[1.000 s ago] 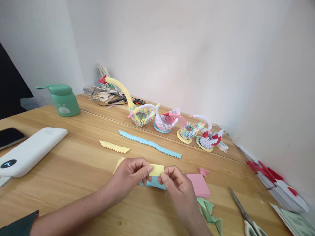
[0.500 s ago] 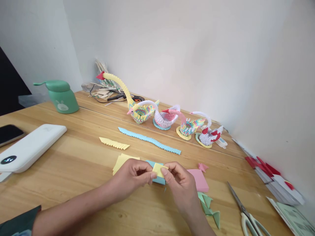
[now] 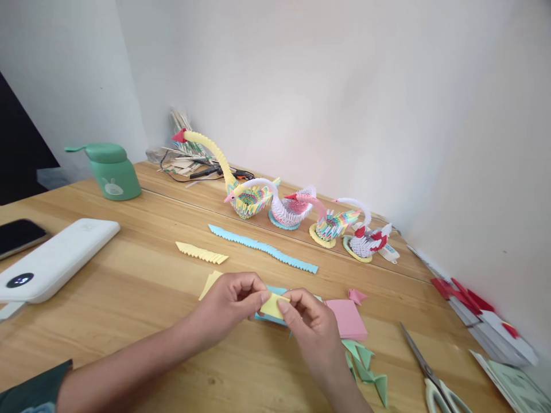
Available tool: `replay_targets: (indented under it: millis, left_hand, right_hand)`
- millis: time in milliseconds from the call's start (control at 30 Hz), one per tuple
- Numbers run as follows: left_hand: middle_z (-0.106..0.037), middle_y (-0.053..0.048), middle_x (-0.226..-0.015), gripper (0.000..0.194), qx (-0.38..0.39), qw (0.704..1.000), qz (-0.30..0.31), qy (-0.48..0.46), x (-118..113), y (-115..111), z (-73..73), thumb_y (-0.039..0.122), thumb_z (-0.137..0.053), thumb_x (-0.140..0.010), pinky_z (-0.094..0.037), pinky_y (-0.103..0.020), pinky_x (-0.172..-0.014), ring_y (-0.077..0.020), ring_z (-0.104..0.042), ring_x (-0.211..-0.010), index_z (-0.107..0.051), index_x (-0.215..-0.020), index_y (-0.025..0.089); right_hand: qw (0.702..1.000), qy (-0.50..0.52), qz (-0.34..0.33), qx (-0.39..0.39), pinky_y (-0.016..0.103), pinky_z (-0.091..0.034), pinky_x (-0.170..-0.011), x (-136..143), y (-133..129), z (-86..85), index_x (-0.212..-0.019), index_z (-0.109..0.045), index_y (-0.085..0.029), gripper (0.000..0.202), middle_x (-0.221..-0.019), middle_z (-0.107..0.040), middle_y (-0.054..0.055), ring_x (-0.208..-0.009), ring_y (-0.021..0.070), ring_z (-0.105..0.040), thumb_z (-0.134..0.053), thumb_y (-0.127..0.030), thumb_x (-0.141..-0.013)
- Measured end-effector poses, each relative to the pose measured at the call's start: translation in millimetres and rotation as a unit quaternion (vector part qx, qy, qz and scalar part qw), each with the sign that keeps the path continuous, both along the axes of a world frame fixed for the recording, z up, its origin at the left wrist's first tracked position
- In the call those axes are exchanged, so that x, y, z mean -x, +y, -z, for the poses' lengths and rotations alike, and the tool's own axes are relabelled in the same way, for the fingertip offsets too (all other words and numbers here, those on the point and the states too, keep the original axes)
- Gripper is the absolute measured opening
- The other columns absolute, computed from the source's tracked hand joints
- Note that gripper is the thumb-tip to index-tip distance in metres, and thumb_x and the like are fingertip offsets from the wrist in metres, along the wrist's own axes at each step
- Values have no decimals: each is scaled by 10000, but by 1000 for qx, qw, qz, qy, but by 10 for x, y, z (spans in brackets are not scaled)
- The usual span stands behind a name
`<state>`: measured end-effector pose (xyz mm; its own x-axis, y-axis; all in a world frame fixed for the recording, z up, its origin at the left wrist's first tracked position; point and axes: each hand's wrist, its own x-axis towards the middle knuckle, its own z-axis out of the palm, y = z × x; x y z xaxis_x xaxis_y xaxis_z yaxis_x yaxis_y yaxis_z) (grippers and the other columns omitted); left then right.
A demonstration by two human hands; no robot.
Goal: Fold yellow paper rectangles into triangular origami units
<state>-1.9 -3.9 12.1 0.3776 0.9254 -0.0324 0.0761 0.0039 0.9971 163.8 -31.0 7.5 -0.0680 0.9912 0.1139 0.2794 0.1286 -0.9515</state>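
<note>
A small folded yellow paper [image 3: 274, 306] is pinched between both hands. My left hand [image 3: 235, 301] grips its left edge with thumb and fingers; my right hand [image 3: 312, 321] holds its right edge. Beneath the hands lies blue paper [image 3: 275, 321], partly covered. Yellow sheets [image 3: 209, 284] show behind my left hand. To the right of my right hand are a stack of pink paper [image 3: 348, 320], a small pink folded piece [image 3: 357, 296] and several green folded pieces [image 3: 365, 373]. A blue pleated strip [image 3: 262, 248] and a shorter yellow one [image 3: 201, 253] lie beyond the hands.
Several paper swans [image 3: 290, 209] stand along the back. Scissors [image 3: 426, 367] lie at the right, near red and white papers [image 3: 477, 315]. On the left are a white power bank [image 3: 64, 258], a phone [image 3: 19, 236] and a green cup [image 3: 114, 175].
The yellow paper and both hands have shifted slightly left and down over the blue paper. The whole view has moved a little. Both hands keep their hold.
</note>
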Motion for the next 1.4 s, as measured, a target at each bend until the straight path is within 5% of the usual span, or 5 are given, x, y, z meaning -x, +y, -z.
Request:
replay_targets:
  millis: [167,333,833,1067,1400]
  left_hand:
    - [-522,31,-571,233,4,1000,3,-17,-5,6,47,346,-534,-787,-336,-197,-501,-84,-434,-510,-548,-668,147]
    - [-524,39,-654,324,-13,999,19,-31,-18,9,100,319,-630,-724,-356,-205,-532,-96,-445,-565,-612,-1015,175]
    - [-617,4,-689,314,-207,966,8,152,9,-12,107,289,-621,-766,-391,-204,-553,-122,-505,-591,-656,-1069,211]
    - [-527,28,-627,332,-52,998,-4,25,-6,-14,113,360,-618,-750,-370,-206,-541,-111,-449,-578,-657,-1017,167]
    - [-528,32,-610,432,60,995,32,-68,4,40,167,418,-649,-707,-332,-191,-461,-81,-417,-502,-622,-1044,149]
  right_hand:
    - [1000,11,5,12,226,-337,-539,-27,30,19,-654,-580,-166,258,-593,-479,-27,-573,121,-418,-569,-380,-797]
    - [999,27,31,36,226,-357,-540,-54,56,40,-649,-580,-165,276,-576,-499,-22,-571,127,-442,-573,-406,-782]
    - [992,98,31,71,225,-336,-532,-63,77,91,-609,-568,-168,314,-544,-486,-35,-538,115,-424,-619,-445,-749]
    - [984,174,-16,45,286,-400,-621,-59,51,46,-666,-598,-163,407,-601,-563,18,-614,166,-509,-456,-495,-855]
    - [980,179,-11,83,238,-368,-582,-22,23,-17,-603,-575,-172,372,-555,-543,-5,-573,132,-479,-585,-500,-778]
